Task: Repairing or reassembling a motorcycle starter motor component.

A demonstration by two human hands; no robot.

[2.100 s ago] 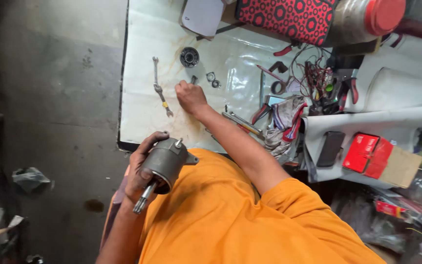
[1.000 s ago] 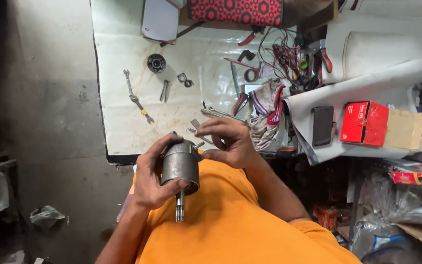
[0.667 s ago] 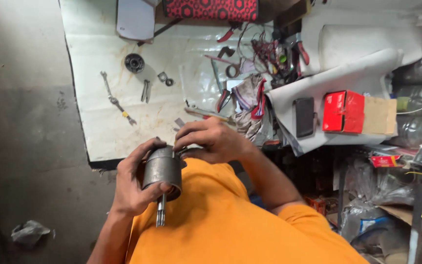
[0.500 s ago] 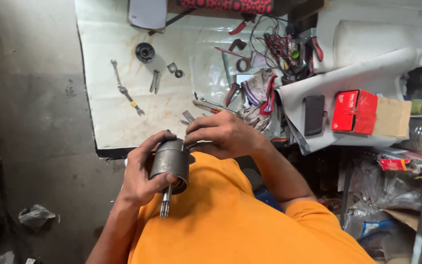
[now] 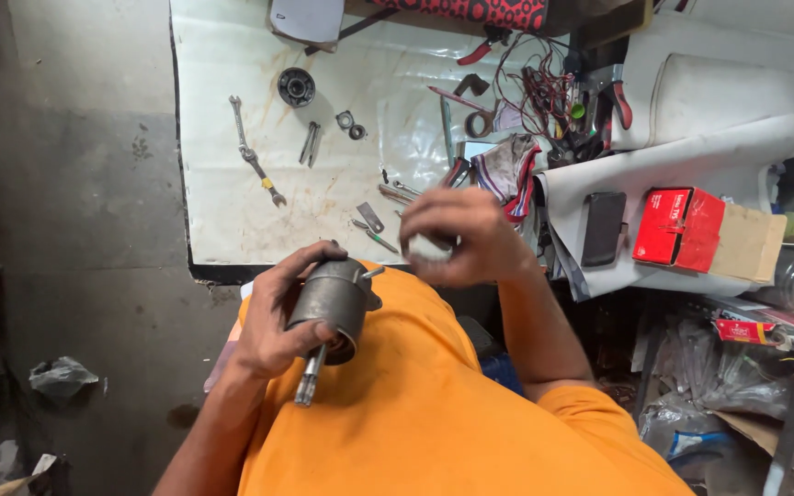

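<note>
My left hand (image 5: 266, 317) is wrapped round a grey cylindrical motor housing (image 5: 331, 296), held over my lap against my orange shirt. Its steel shaft (image 5: 308, 378) points down toward me. My right hand (image 5: 466, 234) hovers just right of the housing, near the table's front edge. It is blurred, with fingers curled over what looks like a small pale part (image 5: 428, 246); I cannot make out what that part is.
A white sheet (image 5: 222, 211) covers the table, with a wrench (image 5: 252, 156), a round black part (image 5: 296, 87) and small metal pieces (image 5: 369, 219). To the right lie a rag (image 5: 507, 165), tangled wires and pliers (image 5: 553, 92), a black phone (image 5: 603, 228) and a red box (image 5: 677, 225).
My right hand reached to the table, came back to the top of the housing, and has now lifted a little to the right of it. My left hand kept hold of the housing.
</note>
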